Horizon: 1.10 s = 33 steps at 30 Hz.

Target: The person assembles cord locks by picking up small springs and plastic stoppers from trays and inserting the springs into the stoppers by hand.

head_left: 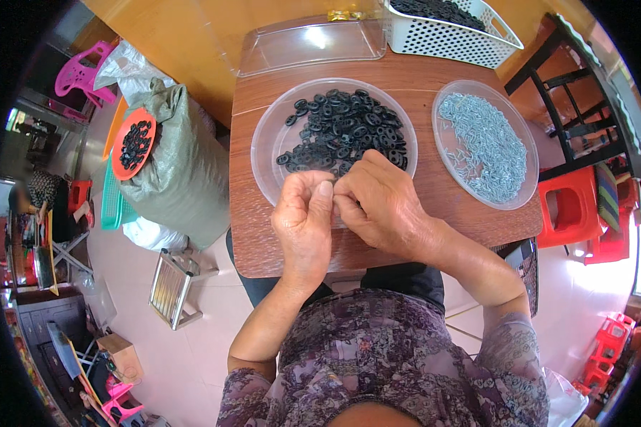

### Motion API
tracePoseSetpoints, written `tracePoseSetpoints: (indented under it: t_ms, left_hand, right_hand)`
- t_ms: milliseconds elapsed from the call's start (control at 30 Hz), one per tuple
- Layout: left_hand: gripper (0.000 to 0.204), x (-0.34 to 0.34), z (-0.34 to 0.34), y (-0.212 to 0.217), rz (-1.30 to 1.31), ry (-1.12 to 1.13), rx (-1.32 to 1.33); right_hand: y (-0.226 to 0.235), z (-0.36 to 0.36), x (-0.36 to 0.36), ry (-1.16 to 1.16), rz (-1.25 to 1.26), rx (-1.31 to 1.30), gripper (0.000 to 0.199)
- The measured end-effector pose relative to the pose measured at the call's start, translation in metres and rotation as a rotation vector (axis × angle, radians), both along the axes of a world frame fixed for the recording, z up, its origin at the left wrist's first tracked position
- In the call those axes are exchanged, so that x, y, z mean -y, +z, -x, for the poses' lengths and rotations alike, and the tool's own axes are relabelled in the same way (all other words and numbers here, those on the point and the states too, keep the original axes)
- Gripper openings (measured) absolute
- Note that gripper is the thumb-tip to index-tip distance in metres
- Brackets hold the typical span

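Observation:
My left hand (303,213) and my right hand (381,203) meet fingertip to fingertip over the near rim of a round clear plastic tub (261,153). Both are closed in a pinch; whatever lies between the fingers is too small and hidden to name. Many small black oval plastic pieces with holes (349,124) are heaped in the tub. To the right, a second round clear tub (441,153) holds a spread of small silvery screws (488,146).
A wooden table (253,249) bears both tubs, a clear rectangular lid (313,46) and a white perforated basket (452,44) of black pieces at the back. Left stands a full grey-green sack (185,164) with an orange dish (124,171) on it. Red stools (570,206) stand right.

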<state>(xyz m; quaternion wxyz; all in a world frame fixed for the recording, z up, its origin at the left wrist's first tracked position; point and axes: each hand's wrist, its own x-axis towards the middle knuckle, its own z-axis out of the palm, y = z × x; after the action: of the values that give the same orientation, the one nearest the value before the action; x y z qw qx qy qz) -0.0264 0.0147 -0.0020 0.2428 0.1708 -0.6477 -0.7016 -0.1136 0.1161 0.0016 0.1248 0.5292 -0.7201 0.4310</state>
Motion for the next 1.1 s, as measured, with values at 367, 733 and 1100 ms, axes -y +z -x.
tracePoseSetpoints:
  t_ms: [367, 733, 1100]
  left_hand:
    - [0.008, 0.005, -0.004, 0.001, -0.305, -0.005, -0.073]
    - [0.009, 0.009, -0.009, 0.003, -0.483, -0.038, -0.05]
    - [0.012, 0.014, -0.016, 0.008, -0.455, -0.07, -0.029]
  right_hand:
    - [0.002, -0.01, -0.001, -0.013, -0.026, -0.243, 0.018]
    - [0.005, -0.008, 0.0, 0.057, 0.105, -0.074, 0.017]
    - [0.008, -0.017, -0.003, 0.011, 0.097, 0.834, 0.005]
